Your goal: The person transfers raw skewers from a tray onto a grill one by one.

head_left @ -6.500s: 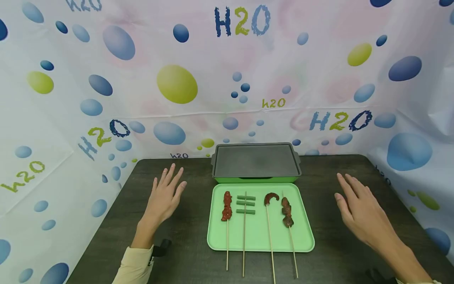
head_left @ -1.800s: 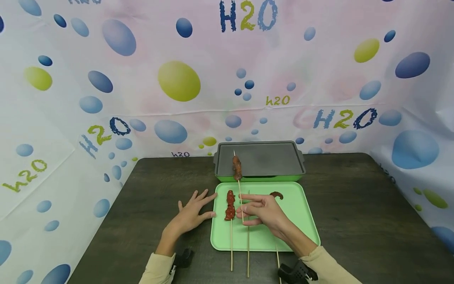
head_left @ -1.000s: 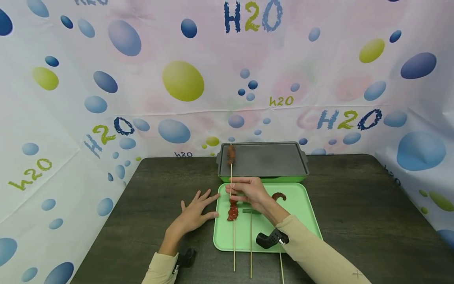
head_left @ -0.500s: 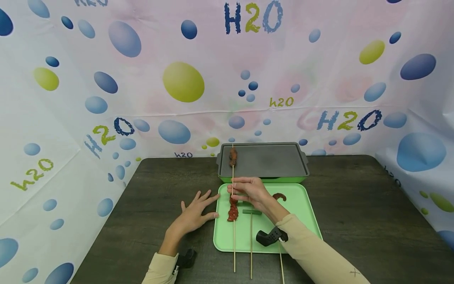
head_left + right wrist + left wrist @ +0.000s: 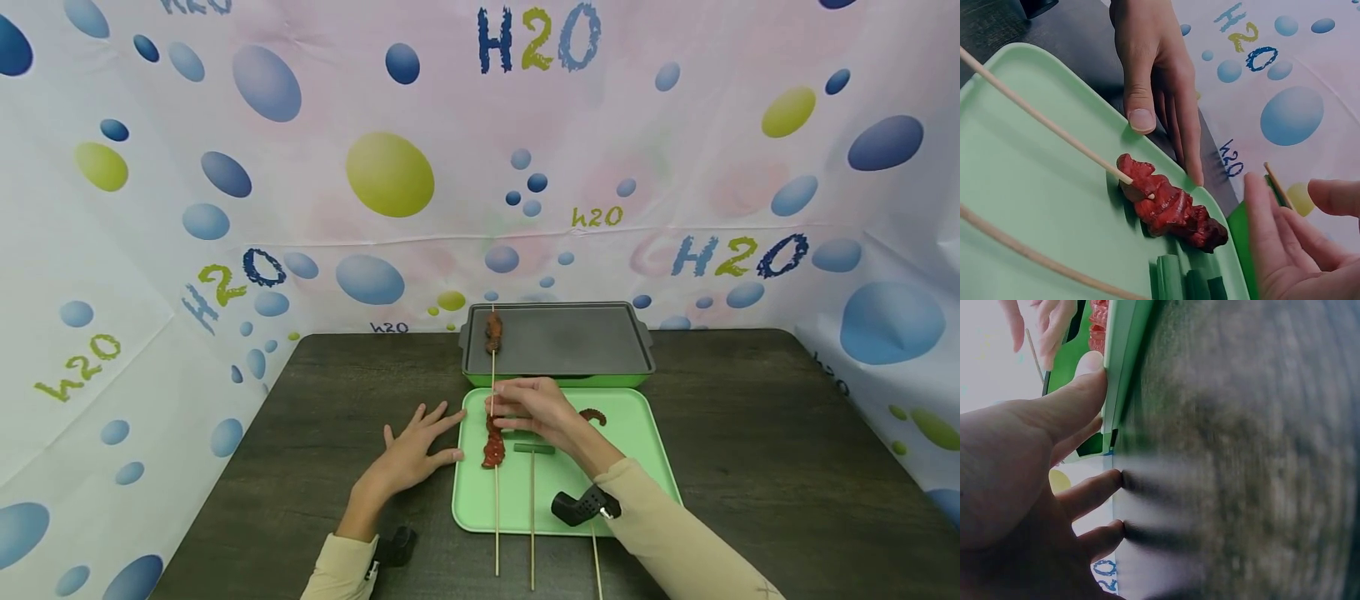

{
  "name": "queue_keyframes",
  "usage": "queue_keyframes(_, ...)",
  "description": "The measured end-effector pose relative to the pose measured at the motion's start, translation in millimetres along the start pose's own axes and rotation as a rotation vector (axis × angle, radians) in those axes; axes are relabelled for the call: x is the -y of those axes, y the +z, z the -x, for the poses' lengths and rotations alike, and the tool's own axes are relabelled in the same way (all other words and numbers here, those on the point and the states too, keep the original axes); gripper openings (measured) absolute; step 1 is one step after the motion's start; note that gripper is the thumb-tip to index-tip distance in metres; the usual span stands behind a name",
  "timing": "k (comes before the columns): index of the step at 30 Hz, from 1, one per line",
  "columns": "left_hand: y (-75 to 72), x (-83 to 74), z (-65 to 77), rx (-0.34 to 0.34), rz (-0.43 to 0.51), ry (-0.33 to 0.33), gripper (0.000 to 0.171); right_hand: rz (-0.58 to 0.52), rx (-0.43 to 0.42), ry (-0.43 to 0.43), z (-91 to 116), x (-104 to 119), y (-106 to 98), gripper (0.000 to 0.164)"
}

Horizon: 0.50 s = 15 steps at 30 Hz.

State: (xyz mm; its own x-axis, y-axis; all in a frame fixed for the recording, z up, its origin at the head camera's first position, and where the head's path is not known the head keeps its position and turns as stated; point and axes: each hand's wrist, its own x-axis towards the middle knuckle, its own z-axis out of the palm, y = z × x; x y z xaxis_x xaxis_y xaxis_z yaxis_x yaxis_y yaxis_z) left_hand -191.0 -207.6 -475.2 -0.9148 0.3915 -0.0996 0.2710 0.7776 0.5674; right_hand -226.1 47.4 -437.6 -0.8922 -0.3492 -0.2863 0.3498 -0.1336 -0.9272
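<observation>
My right hand (image 5: 538, 410) is at the stick of the brown meat skewer (image 5: 492, 333). Thumb and fingers look parted around that stick in the right wrist view. The skewer's meat end lies over the left side of the dark griddle (image 5: 573, 340), its stick reaching past the front edge. My left hand (image 5: 408, 454) has its fingers spread, with thumb and forefinger touching the left rim of the green tray (image 5: 474, 504). On the tray lie a red meat skewer (image 5: 1166, 203), a skewer of green pieces (image 5: 534, 448) and a curled tentacle skewer (image 5: 593, 415). My right forearm partly covers the tentacle skewer.
The griddle's green base (image 5: 555, 381) stands directly behind the tray. Several sticks overhang the tray's front edge. Dark tabletop (image 5: 735, 433) extends on both sides, and a patterned sheet (image 5: 480, 125) hangs at the back and sides.
My right hand lifted the brown meat skewer from the tray's right side and brought it left to the griddle. Just now the fingers shifted slightly off the stick. My left hand came to the tray rim.
</observation>
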Motion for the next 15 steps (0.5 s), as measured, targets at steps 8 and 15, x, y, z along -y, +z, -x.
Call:
queue_keyframes(8,-1.8,3.4,2.3,-0.01,-0.008,0.002,0.066,0.126,0.074,-0.068,20.5,1.4,-14.3,0.045)
queue_keyframes(15,-0.7,1.5,1.9,-0.005,-0.008,0.004,0.065,0.243,0.103,-0.121,58.4,2.8,-35.0,0.052)
